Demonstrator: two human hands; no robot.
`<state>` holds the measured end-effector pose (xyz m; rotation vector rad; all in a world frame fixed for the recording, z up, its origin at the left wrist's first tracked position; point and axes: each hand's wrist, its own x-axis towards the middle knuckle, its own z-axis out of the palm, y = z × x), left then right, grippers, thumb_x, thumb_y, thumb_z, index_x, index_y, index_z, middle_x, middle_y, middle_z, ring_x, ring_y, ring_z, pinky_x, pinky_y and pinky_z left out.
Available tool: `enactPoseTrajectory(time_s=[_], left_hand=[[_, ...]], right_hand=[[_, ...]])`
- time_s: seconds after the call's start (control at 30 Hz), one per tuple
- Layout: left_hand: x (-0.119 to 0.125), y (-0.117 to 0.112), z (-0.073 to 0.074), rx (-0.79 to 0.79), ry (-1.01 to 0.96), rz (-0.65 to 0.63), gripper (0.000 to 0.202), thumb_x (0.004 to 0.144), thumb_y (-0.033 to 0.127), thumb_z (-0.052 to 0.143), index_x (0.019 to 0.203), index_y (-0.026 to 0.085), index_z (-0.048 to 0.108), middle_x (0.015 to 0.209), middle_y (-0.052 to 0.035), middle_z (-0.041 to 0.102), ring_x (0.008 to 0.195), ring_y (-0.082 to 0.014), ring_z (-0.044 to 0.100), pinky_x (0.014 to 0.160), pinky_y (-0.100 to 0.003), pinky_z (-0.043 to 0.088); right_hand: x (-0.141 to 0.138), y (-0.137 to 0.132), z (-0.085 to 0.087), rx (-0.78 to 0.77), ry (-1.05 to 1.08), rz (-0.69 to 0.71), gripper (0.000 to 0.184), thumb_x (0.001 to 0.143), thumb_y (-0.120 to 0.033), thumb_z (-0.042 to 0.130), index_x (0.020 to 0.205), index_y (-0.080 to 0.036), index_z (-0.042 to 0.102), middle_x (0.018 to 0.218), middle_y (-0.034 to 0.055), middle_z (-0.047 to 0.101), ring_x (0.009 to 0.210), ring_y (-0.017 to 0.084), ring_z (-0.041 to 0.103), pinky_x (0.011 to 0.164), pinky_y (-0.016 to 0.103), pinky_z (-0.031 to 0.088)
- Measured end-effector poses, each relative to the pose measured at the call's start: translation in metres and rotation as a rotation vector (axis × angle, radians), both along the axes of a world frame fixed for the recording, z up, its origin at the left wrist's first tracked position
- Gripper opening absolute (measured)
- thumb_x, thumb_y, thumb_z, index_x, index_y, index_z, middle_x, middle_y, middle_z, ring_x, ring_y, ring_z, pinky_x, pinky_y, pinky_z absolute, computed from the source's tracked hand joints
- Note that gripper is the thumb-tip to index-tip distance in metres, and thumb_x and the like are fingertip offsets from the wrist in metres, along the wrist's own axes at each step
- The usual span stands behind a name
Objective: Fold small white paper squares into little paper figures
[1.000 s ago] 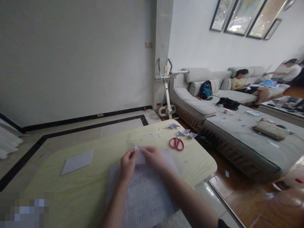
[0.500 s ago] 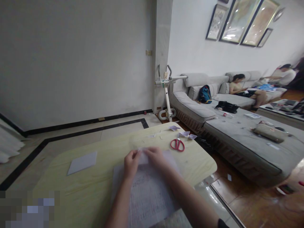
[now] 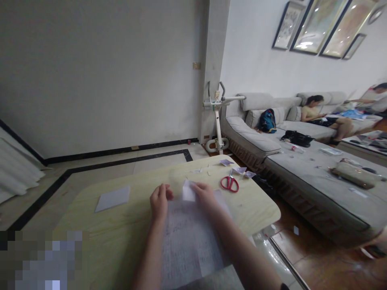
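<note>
My right hand (image 3: 204, 196) pinches a small folded piece of white paper (image 3: 188, 191) by its right side. To the left of it, apart from that paper, my left hand (image 3: 160, 199) is empty, with loosely bent fingers. Beneath both forearms lies a large printed sheet (image 3: 184, 237) with faint lines on it. Red-handled scissors (image 3: 229, 184) rest beyond my right hand. Just past them are small folded paper pieces (image 3: 239, 170), with another folded piece (image 3: 226, 162) farther back.
A white paper stack or pad (image 3: 113, 198) lies on the left of the pale table (image 3: 81, 229). Paper scraps (image 3: 196, 171) are near its far edge. Past the table's right side stand a grey sofa (image 3: 317, 181) and an exercise machine (image 3: 218, 125). One person (image 3: 317, 112) sits on the sofa.
My hands were together at the small paper. The left has come away to the left, while the right keeps hold of it. The view has shifted slightly left.
</note>
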<state>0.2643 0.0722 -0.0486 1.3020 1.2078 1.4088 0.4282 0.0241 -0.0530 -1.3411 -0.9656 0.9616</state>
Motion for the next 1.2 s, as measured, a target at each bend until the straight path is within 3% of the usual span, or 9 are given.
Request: enactPoseTrajectory(time_s=[0.07,0.23,0.33,0.9,1.2], left_hand=[[0.005,-0.003,-0.001,0.026,0.032,-0.065,0.049,0.088,0.057,0.046,0.089,0.014,0.068,0.061,-0.0008,0.065,0.053,-0.0176,0.063,0.049,-0.027,0.05],[0.016,-0.008,-0.008,0.102,0.206,-0.224,0.037,0.089,0.047,0.061,0.069,0.016,0.065,0.063,0.0013,0.061,0.064,-0.0169,0.062,0.062,-0.029,0.05],[0.016,-0.006,-0.012,0.116,0.283,-0.268,0.027,0.093,0.038,0.063,0.08,0.014,0.065,0.074,0.0018,0.064,0.068,-0.0151,0.063,0.066,-0.031,0.053],[0.018,-0.004,-0.013,0.001,0.27,-0.26,0.024,0.095,0.033,0.062,0.111,0.014,0.065,0.106,-0.0055,0.069,0.088,-0.0197,0.068,0.077,-0.038,0.058],[0.02,-0.006,-0.012,-0.043,0.24,-0.242,0.027,0.095,0.033,0.062,0.116,0.015,0.063,0.113,-0.0067,0.067,0.093,-0.0215,0.068,0.079,-0.04,0.058]], right_hand=[[0.0,0.0,0.0,0.006,-0.016,0.005,0.03,0.08,-0.045,0.066,0.075,-0.017,0.074,0.067,0.0013,0.069,0.063,0.018,0.057,0.057,0.026,0.04],[0.0,0.003,-0.002,0.013,-0.041,0.027,0.029,0.078,-0.043,0.068,0.068,-0.017,0.071,0.063,-0.0001,0.065,0.062,0.017,0.054,0.057,0.026,0.038],[0.002,0.003,-0.003,0.012,-0.047,0.044,0.028,0.079,-0.043,0.067,0.065,-0.018,0.07,0.061,-0.0006,0.063,0.06,0.017,0.052,0.055,0.025,0.037],[0.006,0.002,-0.01,0.005,-0.115,0.091,0.025,0.084,-0.042,0.064,0.071,-0.023,0.073,0.068,0.0,0.07,0.063,0.018,0.058,0.056,0.026,0.041],[0.005,0.002,-0.007,0.011,-0.13,0.12,0.026,0.085,-0.044,0.061,0.074,-0.023,0.072,0.071,0.0003,0.07,0.065,0.019,0.059,0.057,0.026,0.042]])
